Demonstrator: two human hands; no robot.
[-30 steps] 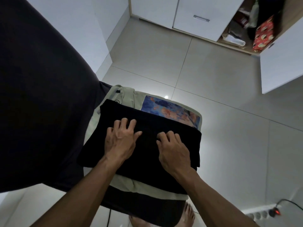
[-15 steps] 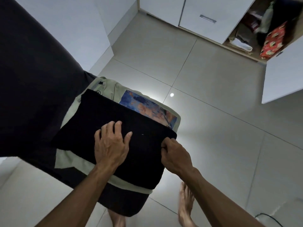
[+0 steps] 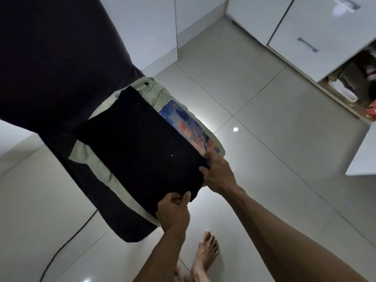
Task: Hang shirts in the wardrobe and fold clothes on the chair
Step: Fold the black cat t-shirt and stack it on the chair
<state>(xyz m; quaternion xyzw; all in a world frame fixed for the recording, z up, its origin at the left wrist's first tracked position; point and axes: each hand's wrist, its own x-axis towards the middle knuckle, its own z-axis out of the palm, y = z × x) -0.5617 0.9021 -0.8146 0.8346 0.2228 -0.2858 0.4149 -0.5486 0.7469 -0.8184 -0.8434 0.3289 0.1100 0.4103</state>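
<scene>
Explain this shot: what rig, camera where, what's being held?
No machine here: a person wears one wide-angle camera on the head, looking down at two bare hands. The left hand pinches the near corner of a folded black garment, and the right hand grips its right edge. The garment lies on a pale green shirt with a blue and orange print, on top of a dark-covered chair. An open wardrobe shows at the upper right.

Chair [image 3: 130,231] mostly buried under clothes, open wardrobe [image 3: 350,82] cut off at right edge, contents blurred
</scene>
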